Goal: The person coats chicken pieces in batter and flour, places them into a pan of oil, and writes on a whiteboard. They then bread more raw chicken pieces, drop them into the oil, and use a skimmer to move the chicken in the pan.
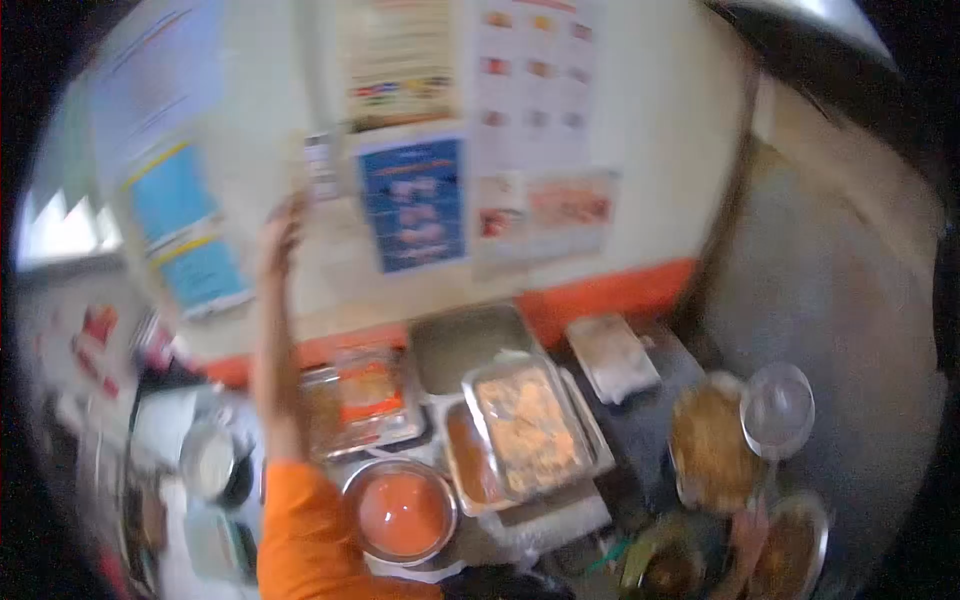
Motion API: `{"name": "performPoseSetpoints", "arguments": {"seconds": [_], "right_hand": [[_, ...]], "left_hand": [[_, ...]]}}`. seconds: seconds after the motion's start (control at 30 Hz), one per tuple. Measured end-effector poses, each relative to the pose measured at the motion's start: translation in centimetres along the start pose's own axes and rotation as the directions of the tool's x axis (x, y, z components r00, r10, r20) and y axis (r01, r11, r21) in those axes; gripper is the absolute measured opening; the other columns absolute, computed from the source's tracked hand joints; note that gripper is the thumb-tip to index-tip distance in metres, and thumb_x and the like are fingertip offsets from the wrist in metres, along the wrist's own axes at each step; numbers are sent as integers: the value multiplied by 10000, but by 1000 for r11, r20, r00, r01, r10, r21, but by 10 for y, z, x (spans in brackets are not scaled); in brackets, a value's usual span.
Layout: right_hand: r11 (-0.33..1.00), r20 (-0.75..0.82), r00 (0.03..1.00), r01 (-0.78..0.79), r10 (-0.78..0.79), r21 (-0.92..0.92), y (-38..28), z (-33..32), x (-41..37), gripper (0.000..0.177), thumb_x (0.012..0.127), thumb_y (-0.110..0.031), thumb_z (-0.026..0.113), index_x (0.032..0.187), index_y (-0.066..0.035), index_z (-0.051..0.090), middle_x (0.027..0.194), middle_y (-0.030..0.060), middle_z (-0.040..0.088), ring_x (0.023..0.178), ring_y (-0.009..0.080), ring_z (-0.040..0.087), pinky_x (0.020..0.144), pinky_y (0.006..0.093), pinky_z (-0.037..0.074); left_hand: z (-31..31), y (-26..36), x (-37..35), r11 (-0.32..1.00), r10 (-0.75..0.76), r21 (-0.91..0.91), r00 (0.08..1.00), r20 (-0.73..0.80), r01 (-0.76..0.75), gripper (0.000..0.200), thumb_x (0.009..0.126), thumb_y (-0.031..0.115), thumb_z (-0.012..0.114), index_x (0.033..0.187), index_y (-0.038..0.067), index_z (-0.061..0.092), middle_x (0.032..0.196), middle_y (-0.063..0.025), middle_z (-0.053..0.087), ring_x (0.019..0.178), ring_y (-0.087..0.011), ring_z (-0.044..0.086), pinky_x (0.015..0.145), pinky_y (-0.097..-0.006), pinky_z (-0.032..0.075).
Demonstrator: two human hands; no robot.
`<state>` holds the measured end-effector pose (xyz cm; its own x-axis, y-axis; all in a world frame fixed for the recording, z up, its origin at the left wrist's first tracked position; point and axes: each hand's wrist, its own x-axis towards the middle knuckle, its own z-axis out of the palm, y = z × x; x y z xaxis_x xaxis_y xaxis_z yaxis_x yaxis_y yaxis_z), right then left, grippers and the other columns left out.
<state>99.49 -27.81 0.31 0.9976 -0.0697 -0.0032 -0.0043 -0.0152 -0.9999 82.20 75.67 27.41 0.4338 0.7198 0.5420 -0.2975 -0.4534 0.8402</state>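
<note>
My left hand is raised against the wall on an outstretched arm with an orange sleeve. Its blurred fingers look stretched out, close to a small white fixture beside a blue poster. At the lower right, my right hand is closed round the handle of a round strainer. The strainer's bowl sits above it, beside a pan of brownish-yellow food. Another round pan lies just right of this hand.
Below the wall stand a metal tray of orange-and-white food, an empty-looking deep pan, a bowl of orange-red contents and a wrapped packet. A pale block lies right; a white-filled bowl stands left.
</note>
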Motion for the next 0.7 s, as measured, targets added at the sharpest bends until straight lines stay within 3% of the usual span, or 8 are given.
{"name": "performPoseSetpoints", "arguments": {"seconds": [0.07, 0.17, 0.2, 0.23, 0.3, 0.47, 0.6, 0.7], "right_hand": [[531, -20, 957, 143, -289, -835, -45, 46, -30, 547, 884, -285, 643, 1364, -53, 520, 1164, 255, 621, 1083, 395, 589, 862, 485, 485], [344, -44, 963, 51, -264, -938, -63, 51, -35, 520, 801, -151, 657, 1268, 28, 518, 987, 238, 623, 913, 396, 607, 767, 496, 492], [168, 72, 839, 191, -539, -967, -1, 11, -14, 459, 807, -127, 650, 1212, 45, 518, 911, 226, 619, 844, 378, 608, 711, 484, 497], [395, -110, 896, 77, -430, -915, -17, 25, -6, 386, 796, -90, 659, 1133, 63, 549, 776, 196, 608, 726, 377, 601, 654, 471, 495], [358, -90, 937, 39, -337, -933, -24, 25, 8, 386, 790, -62, 667, 1128, 91, 558, 717, 204, 611, 684, 405, 609, 634, 482, 486], [223, -46, 976, 3, -213, -975, -36, 41, 22, 418, 800, 21, 628, 1197, 127, 551, 795, 282, 631, 760, 468, 629, 719, 526, 499], [146, 25, 985, 50, -170, -988, -16, 38, 26, 246, 786, 43, 614, 1021, 115, 607, 799, 252, 630, 806, 466, 634, 778, 518, 493], [108, 116, 982, 133, -148, -985, -4, 25, 39, 452, 787, 35, 599, 1220, 136, 518, 842, 323, 615, 842, 480, 617, 741, 537, 489]], "left_hand": [[-25, -18, -14, 997, -6, -79, 996, 86, 13, 627, 935, 499, 544, 1469, 183, 449, 1457, -25, 500, 1243, -206, 494, 1025, -398, 366], [-15, 23, -93, 982, -157, 115, 986, 62, 149, 602, 995, 522, 377, 1519, 226, 357, 1519, 13, 427, 1347, -241, 394, 1131, -426, 252], [-18, 21, -118, 979, -192, 89, 977, 88, 184, 588, 1002, 500, 345, 1525, 233, 348, 1529, 12, 416, 1384, -251, 347, 1156, -440, 199], [-2, 49, -161, 972, -193, 153, 977, 96, 177, 565, 1010, 452, 372, 1509, 186, 386, 1511, -5, 443, 1360, -246, 388, 1140, -425, 248], [-28, 32, -201, 930, -62, 367, 972, 228, -26, 548, 1008, 405, 426, 1475, 119, 437, 1481, -58, 476, 1329, -237, 438, 1116, -392, 303], [-48, 58, -314, 867, -402, 420, 873, 276, 267, 548, 979, 359, 526, 1451, 86, 462, 1452, -105, 500, 1321, -206, 453, 1087, -378, 345], [-70, 59, -370, 656, -732, 614, 567, 376, 440, 488, 957, 375, 582, 1379, 133, 548, 1430, -109, 523, 1297, -255, 476, 1056, -427, 380], [-107, 63, -405, 541, -834, 691, 407, 372, 479, 443, 941, 387, 624, 1326, 168, 612, 1414, -113, 541, 1280, -292, 493, 1033, -463, 406]]}}
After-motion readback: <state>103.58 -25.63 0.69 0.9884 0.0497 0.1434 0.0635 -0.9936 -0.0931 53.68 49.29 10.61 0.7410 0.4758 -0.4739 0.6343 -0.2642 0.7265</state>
